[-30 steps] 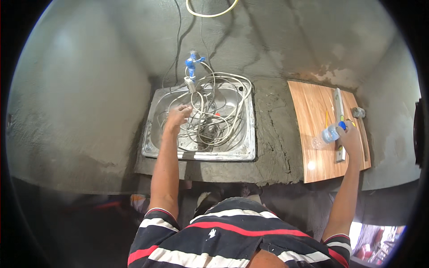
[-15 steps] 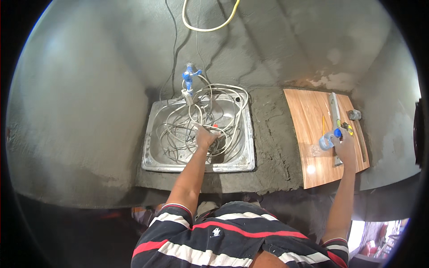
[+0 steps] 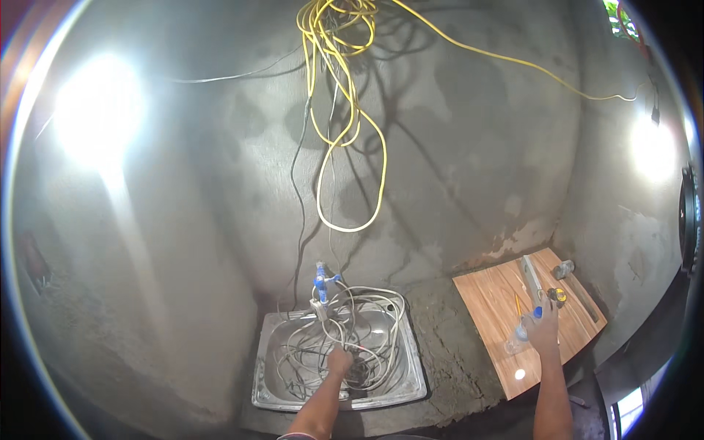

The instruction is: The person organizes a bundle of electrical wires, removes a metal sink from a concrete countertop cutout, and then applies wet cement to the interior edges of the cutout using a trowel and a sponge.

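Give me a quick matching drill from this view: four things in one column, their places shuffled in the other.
1. Looped yellow cable
2. Tangled off-white cable
3. Blue tap
4. Clear plastic bottle with blue cap

A. Beside the right hand
B. Mostly inside the rectangular metal sink
C. Hanging down the grey plastered wall
D. Above the sink's back edge

Pairs: 1-C, 2-B, 3-D, 4-A

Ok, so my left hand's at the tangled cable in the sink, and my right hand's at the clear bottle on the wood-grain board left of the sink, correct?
One slip: the wood-grain board is right of the sink, as the head view shows. Your left hand is at the tangled cable, your right hand at the clear bottle.
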